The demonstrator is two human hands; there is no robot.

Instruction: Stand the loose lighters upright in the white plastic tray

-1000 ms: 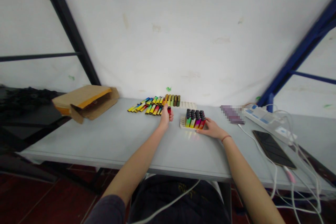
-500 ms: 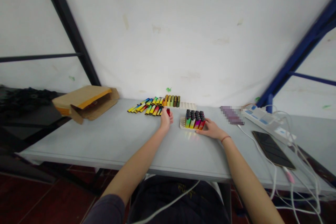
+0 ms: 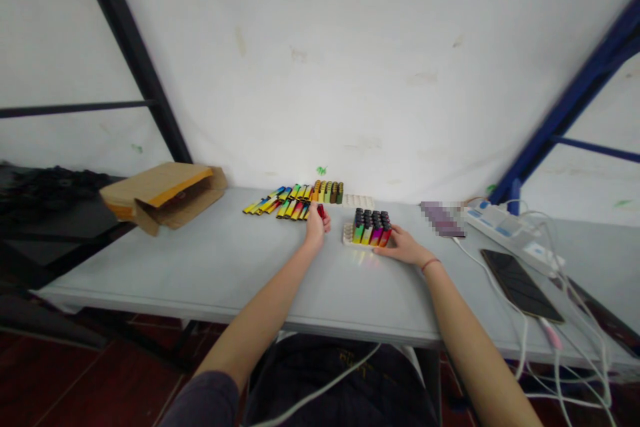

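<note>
1. My grey-white folding table (image 3: 200, 267) runs across the view.
2. On it, a cream tray (image 3: 349, 235) holds upright multicoloured sticks (image 3: 370, 230), dark tips up; any print is too small to read.
3. My right hand (image 3: 403, 247) lies open against the tray.
4. My left hand (image 3: 316, 228) closes around a red-tipped stick (image 3: 321, 211), just left of the tray, its long axis pointing up and away.

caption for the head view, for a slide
Left hand holds a small red item, right hand touches a white tray of upright multicoloured sticks on a grey table

Head-worn view, looking forward and down
</note>
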